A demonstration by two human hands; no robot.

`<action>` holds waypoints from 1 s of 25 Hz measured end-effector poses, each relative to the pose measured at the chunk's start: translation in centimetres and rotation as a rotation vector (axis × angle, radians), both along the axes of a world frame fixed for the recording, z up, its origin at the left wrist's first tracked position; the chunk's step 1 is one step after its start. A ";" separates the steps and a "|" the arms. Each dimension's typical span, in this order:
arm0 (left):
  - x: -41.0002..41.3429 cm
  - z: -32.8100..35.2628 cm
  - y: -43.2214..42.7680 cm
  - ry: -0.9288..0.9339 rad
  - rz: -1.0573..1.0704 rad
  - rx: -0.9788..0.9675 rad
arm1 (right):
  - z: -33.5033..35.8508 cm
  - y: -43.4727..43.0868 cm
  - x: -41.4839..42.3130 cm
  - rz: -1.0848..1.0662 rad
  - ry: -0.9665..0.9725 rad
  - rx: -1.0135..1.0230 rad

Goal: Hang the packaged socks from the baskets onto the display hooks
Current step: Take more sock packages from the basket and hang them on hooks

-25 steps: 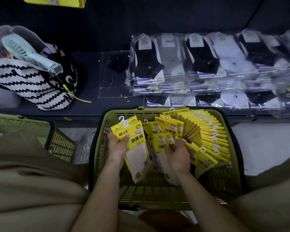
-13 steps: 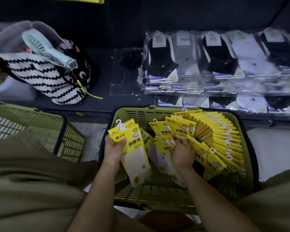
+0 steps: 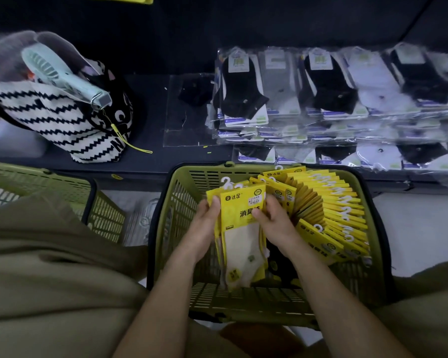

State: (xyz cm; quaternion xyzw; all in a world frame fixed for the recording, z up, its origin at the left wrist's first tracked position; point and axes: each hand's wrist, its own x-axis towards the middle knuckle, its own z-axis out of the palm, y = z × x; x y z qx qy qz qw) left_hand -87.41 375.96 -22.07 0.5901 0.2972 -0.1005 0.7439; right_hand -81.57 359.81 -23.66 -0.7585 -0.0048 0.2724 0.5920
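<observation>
Both hands meet over the green basket [image 3: 204,174], which sits on the floor between the person's knees. The left hand [image 3: 204,226] grips the left edge of a small bundle of yellow sock packs [image 3: 239,202], thumb laid over the front card. The right hand [image 3: 279,223] holds the bundle's right edge, with its thumb pressed on the card's printed face. The bundle is upright inside the basket, its white plastic hangers [image 3: 226,182] pointing away from the person and pale socks showing through the clear lower half of the front pack. To the right, a long fanned row of matching packs [image 3: 331,202] leans along the basket's right side. A second green basket [image 3: 36,174] stands to the left, partly hidden by a knee. Beyond, on the dark surface [image 3: 145,161], lie stacks of clear-wrapped socks [image 3: 321,86] in black, grey and white, and a zigzag-striped bag [image 3: 49,115] with a pale handheld fan [image 3: 62,73] sticking out of it
</observation>
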 end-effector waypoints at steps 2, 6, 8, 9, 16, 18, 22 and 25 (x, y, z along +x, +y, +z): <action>-0.2 0.1 -1.1 -0.001 -0.040 0.056 | -0.3 0.1 -1.0 -0.039 -0.003 0.052; -0.4 -0.6 -2.6 -0.041 -0.047 0.195 | -0.8 -0.2 -2.0 -0.047 0.064 0.163; -0.9 -1.2 -2.8 -0.028 -0.058 0.215 | -0.9 -0.6 -2.4 0.044 0.117 0.108; -1.3 -1.5 -2.8 -0.008 -0.078 0.206 | -1.1 -0.6 -2.8 0.104 0.138 0.059; -3.0 -3.9 -1.6 0.226 -0.139 0.196 | -2.9 0.2 -4.3 0.296 0.177 -0.054; -2.9 -3.9 -1.8 0.217 -0.146 0.226 | -2.9 0.4 -4.2 0.260 0.160 -0.071; -1.5 -1.7 -1.5 0.044 -0.124 0.337 | -0.9 0.8 -2.8 0.117 -0.051 -0.024; 0.2 2.2 -0.9 -0.088 -0.051 0.379 | 2.4 1.1 -1.0 -0.087 -0.127 0.079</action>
